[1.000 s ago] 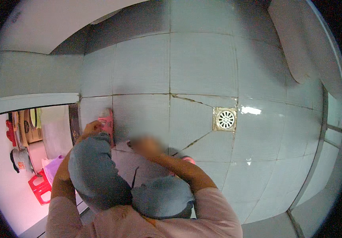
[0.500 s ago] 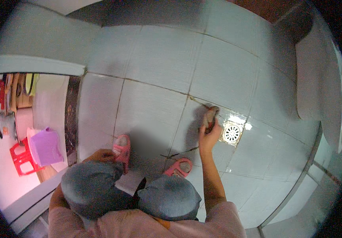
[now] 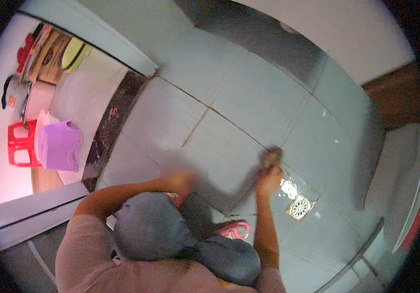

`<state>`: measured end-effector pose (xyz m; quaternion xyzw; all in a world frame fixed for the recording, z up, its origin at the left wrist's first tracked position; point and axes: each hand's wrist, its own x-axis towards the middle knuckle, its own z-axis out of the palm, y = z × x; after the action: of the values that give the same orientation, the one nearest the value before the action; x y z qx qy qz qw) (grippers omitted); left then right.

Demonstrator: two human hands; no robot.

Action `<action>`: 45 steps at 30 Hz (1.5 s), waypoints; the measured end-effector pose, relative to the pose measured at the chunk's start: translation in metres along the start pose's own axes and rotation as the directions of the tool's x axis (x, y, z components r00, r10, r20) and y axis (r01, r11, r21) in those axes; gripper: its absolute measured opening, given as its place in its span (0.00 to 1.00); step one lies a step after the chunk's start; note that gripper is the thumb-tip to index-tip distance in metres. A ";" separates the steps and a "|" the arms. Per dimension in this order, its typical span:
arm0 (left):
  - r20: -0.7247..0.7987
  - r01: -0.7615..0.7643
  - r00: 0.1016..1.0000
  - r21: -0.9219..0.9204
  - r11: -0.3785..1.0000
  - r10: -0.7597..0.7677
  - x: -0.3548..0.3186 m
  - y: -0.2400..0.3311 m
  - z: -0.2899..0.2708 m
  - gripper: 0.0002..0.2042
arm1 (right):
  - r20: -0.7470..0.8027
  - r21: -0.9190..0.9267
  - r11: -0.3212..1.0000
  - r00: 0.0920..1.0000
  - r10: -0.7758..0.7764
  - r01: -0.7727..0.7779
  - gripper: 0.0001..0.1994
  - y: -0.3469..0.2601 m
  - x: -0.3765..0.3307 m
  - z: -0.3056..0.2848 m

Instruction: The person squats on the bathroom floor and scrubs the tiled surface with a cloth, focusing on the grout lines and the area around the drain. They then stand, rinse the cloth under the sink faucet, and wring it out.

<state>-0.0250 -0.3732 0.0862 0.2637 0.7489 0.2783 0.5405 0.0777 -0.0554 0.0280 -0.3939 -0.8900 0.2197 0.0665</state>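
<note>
In my right hand [image 3: 269, 181] is a small brownish, oval scrub brush [image 3: 271, 158], blurred and partly covered by my fingers. The brush is down at the tiled floor [image 3: 239, 134], on a dark grout line. A round-slotted floor drain [image 3: 300, 208] in a square plate lies just right of that hand, with shiny wet floor beside it. My left hand [image 3: 184, 180] is stretched forward past my left knee, near my left foot. Its fingers are smeared, so their shape does not show. A pink sandal [image 3: 234, 229] is on my right foot.
At the left, past a dark stone threshold [image 3: 110, 129], stand a purple stool [image 3: 60, 145], a red plastic stool [image 3: 20, 145], and a yellow-green container [image 3: 75, 53] near cardboard. A white, rounded fixture [image 3: 393, 171] rises at the right. A curved raised edge [image 3: 356, 259] runs at lower right.
The view has swung round, shifting the doorway and drain in it. My left hand has moved forward from beside the left sandal. My right hand still holds the brush near the drain.
</note>
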 end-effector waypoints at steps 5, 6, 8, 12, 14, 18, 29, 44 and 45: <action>-0.028 0.007 0.998 -0.803 0.595 -0.049 0.071 0.083 -0.004 0.30 | 0.293 0.640 0.737 0.956 0.025 -0.216 0.24 -0.041 0.013 -0.048; -0.111 -0.074 0.993 -0.820 0.567 -0.031 0.071 0.105 -0.009 0.29 | 0.345 0.654 0.747 0.925 -0.158 -0.117 0.24 -0.065 0.006 -0.057; -0.211 -0.175 0.977 -0.860 0.479 -0.022 0.073 0.117 -0.014 0.27 | 0.402 0.704 0.708 0.790 -0.463 0.057 0.23 -0.106 -0.012 -0.061; -0.162 -0.139 0.984 -0.953 0.271 -0.067 0.048 0.054 -0.051 0.20 | 0.495 0.542 0.759 0.592 -0.636 0.361 0.19 -0.157 -0.011 -0.074; -0.252 0.022 0.893 -0.803 0.596 -0.373 0.026 -0.004 -0.079 0.18 | 0.572 0.536 0.812 0.608 -0.551 0.231 0.16 -0.154 -0.008 -0.079; -0.575 -0.280 0.718 -0.755 0.594 -0.393 -0.005 -0.116 -0.151 0.15 | 0.735 0.487 0.862 0.599 -0.317 -0.141 0.09 -0.109 -0.012 -0.086; -0.940 0.301 0.327 0.011 0.953 -0.092 0.028 -0.096 -0.174 0.30 | 0.771 0.352 0.880 0.631 -0.080 -0.318 0.10 -0.104 -0.022 -0.105; -0.821 -0.328 -0.001 -0.539 0.776 -0.571 -0.094 -0.175 0.022 0.26 | 0.813 0.328 0.876 0.578 -0.071 -0.354 0.11 -0.117 -0.030 -0.111; -0.745 -0.259 -0.142 -0.607 0.751 -0.651 -0.122 -0.198 0.029 0.26 | 0.817 0.332 0.878 0.571 -0.085 -0.345 0.11 -0.117 -0.028 -0.109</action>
<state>0.0179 -0.5946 0.0205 -0.3470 0.7892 0.4946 -0.1105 0.0500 -0.1086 0.1786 -0.2881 -0.7092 0.5822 -0.2740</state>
